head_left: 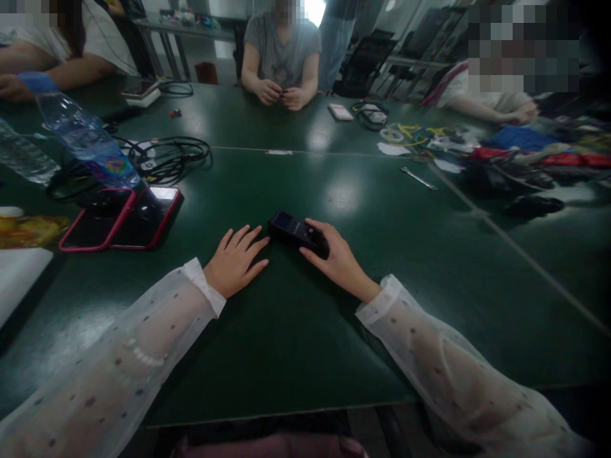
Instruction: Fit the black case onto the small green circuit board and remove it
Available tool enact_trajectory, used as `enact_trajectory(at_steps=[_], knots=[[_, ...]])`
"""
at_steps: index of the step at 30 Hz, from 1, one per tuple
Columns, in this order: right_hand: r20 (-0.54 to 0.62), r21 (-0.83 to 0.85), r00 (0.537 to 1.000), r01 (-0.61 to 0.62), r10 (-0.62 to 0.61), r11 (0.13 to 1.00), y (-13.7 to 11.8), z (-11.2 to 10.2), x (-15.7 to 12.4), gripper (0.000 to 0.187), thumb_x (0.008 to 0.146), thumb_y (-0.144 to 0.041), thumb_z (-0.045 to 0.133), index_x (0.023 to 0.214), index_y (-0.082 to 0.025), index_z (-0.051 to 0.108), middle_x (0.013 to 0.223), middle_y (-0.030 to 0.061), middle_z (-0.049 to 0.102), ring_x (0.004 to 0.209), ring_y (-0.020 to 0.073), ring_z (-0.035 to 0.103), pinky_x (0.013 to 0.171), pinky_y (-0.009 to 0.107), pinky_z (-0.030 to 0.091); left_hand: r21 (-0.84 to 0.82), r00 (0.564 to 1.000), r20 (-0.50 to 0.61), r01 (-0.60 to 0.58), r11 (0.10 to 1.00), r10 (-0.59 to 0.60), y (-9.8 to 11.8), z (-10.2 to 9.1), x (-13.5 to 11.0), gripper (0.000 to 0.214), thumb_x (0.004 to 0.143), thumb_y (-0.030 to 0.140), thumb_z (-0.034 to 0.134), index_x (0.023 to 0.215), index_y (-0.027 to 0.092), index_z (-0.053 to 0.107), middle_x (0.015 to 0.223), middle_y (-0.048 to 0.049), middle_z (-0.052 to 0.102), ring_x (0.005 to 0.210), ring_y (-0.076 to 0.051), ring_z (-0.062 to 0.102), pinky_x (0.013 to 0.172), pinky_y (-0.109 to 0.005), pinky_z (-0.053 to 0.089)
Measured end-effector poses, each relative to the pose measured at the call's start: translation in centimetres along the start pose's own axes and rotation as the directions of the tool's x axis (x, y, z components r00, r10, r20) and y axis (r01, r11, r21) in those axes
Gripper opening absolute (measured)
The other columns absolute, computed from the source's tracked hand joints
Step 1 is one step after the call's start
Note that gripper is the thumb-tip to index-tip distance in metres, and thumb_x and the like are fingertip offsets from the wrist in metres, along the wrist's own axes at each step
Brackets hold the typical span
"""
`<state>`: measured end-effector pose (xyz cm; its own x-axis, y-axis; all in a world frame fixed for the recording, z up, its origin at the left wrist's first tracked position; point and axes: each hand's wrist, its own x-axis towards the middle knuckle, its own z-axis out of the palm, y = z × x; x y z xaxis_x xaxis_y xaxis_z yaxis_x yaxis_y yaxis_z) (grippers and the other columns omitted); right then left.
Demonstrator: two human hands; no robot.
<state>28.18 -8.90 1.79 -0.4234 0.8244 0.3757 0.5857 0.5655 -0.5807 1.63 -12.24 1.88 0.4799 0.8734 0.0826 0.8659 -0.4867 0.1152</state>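
A black handheld device (292, 228), shaped like a voice recorder with a small screen and buttons, lies slantwise on the green tabletop (305, 343). My right hand (344, 262) grips its right end, thumb on the near side and fingers on the far side. Flat on the table to the left rests my left hand (236, 261), fingers spread, its fingertips close to the device's left end. Whether they touch it I cannot tell. Both arms wear sheer white dotted sleeves.
Left of me are two red-cased phones (147, 219), a plastic bottle (90, 137) and coiled black cables (176, 159). A wrench (419, 179) lies right of centre, with tangled cables and tools (520, 152) beyond. A person (281, 63) sits opposite; others sit at both sides.
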Motion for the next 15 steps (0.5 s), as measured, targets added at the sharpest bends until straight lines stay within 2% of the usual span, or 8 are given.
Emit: enact_trajectory(at_steps=[15], knots=[[0.027,-0.001,0.999,0.023,-0.023,1.000,-0.09,0.04,0.00,0.060,0.090,-0.036,0.061,0.144,-0.030,0.036,0.134,0.0099,0.055,0.120,0.0288,0.055,0.102,0.052,0.047,0.019,1.000,-0.011,-0.013,1.000,0.013,-0.18,0.46,0.01,0.054,0.102,0.047,0.035,0.147,0.018,0.040,0.158,-0.0109,0.033,0.146,-0.032,0.026,0.116,-0.057,0.023]])
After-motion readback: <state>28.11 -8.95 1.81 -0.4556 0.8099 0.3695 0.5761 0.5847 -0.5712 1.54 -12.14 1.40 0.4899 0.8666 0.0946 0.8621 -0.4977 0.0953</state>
